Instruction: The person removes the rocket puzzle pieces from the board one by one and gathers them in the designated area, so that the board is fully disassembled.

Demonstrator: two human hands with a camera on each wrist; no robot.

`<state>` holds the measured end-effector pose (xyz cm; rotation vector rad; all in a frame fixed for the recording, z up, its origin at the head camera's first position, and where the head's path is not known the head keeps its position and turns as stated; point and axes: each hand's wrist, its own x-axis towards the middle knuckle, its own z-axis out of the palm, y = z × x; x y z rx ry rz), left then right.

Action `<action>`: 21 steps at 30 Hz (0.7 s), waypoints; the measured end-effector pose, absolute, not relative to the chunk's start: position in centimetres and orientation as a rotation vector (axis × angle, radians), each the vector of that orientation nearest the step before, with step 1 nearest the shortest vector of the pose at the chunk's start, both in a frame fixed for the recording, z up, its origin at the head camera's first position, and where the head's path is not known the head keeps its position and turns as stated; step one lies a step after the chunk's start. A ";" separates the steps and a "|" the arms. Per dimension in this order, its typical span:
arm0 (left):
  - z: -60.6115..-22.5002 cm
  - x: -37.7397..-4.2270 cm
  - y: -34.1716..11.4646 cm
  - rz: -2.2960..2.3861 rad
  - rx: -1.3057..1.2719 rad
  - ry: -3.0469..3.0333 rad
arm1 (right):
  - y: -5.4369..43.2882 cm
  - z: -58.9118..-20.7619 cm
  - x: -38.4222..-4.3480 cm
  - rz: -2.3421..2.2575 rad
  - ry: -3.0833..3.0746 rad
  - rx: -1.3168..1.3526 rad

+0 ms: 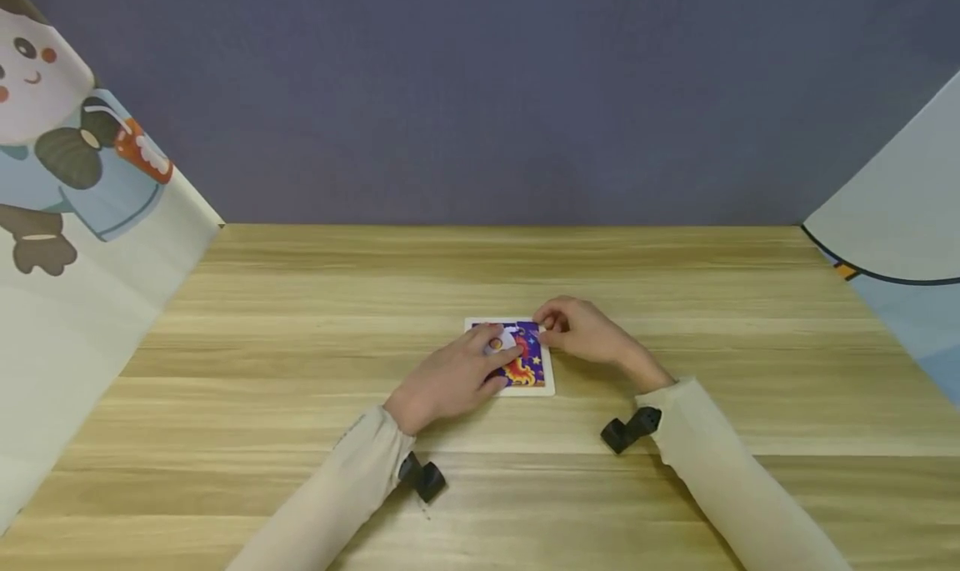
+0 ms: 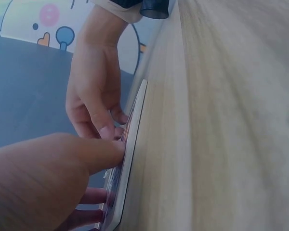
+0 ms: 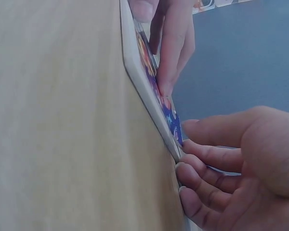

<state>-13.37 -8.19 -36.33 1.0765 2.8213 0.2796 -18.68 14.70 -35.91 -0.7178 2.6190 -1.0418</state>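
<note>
Head view: picture board (image 1: 533,366) lies flat on the wood-grain desk (image 1: 300,429), around mid-width, white rim, purple print with yellow stars, red-orange flames and a white shape partly covered. Left hand (image 1: 452,373) lies over its left side, fingers extended and spread on the print. Right hand (image 1: 588,331) at the top right corner, thumb and fingers bent; cannot tell here if it pinches or only touches. Beige sleeves (image 1: 723,471) on both arms, small black device (image 1: 632,430) at each wrist. Dark blue-grey panel (image 1: 510,96) behind; cartoon figure (image 1: 75,137) on the left wall, pale panel with black curve on the right.

Left wrist view: board seen nearly edge-on against the desk, pale edge showing. Left thumb straight, tip on the board; other fingers partly hidden behind it. Right hand beyond, fingers pointing down to the far part of the board.

Right wrist view: right thumb and index close together at the board's corner, beside the blue-purple print; remaining fingers curled along the edge, near the desk. Closed pinch or not: cannot tell. Left fingertips rest on the print further along.
</note>
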 end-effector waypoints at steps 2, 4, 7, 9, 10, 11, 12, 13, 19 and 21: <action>-36.3 -13.3 -8.1 0.274 1.084 2.822 | 14.7 -35.9 -18.7 -1.051 2.624 -0.706; -36.2 -13.3 -8.1 0.272 1.084 2.818 | 14.7 -35.9 -18.7 -1.058 2.632 -0.699; -36.2 -13.3 -8.0 0.262 1.073 2.810 | 14.6 -36.0 -18.7 -1.078 2.645 -0.702; -36.2 -13.3 -7.9 0.264 1.066 2.807 | 14.6 -36.1 -18.7 -1.100 2.657 -0.711; -36.1 -13.3 -7.9 0.264 1.062 2.805 | 14.6 -36.2 -18.6 -1.106 2.666 -0.715; -36.1 -13.2 -7.9 0.269 1.062 2.804 | 14.5 -36.2 -18.6 -1.113 2.675 -0.718; -36.1 -13.2 -7.9 0.275 1.061 2.802 | 14.5 -36.3 -18.6 -1.121 2.685 -0.718; -36.2 -13.2 -7.9 0.283 1.063 2.802 | 14.5 -36.3 -18.5 -1.128 2.696 -0.716; -36.2 -13.1 -8.0 0.310 1.066 2.811 | 14.2 -36.3 -18.5 -1.162 2.745 -0.697; -36.1 -13.2 -8.1 0.307 1.066 2.813 | 14.1 -36.2 -18.5 -1.171 2.754 -0.699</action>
